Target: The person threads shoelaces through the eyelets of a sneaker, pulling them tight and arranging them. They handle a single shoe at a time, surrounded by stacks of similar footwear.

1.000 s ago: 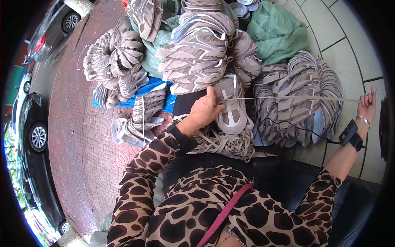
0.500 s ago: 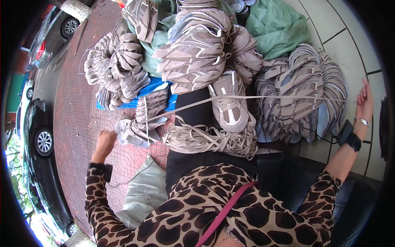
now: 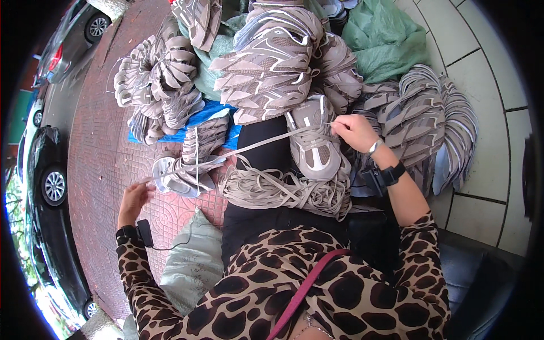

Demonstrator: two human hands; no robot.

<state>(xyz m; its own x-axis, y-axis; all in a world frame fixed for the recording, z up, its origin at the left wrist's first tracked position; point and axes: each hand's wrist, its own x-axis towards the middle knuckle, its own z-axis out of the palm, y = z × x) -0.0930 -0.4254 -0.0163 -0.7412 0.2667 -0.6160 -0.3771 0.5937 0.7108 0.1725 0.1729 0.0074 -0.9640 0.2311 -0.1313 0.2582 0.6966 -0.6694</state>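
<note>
A beige shoe upper (image 3: 313, 144) lies on my dark-trousered lap (image 3: 266, 150). A flat beige lace (image 3: 238, 152) runs taut from it out to the left. My left hand (image 3: 134, 199) pinches the far end of the lace, out over the red paving. My right hand (image 3: 354, 131) grips the lace at the upper's top right corner. A loose heap of beige laces (image 3: 283, 190) rests on my lap just below the upper.
Stacks of beige shoe uppers (image 3: 272, 62) lie ahead, with more at the left (image 3: 161, 85) and right (image 3: 430, 122). A blue sheet (image 3: 207, 116), a green sack (image 3: 382, 37) and a grey sack (image 3: 190, 263) are nearby. Parked cars (image 3: 48, 187) line the left.
My right hand has come in from far right to the shoe upper. My left hand left the upper, swung out left and now holds the lace's far end, pulling it taut.
</note>
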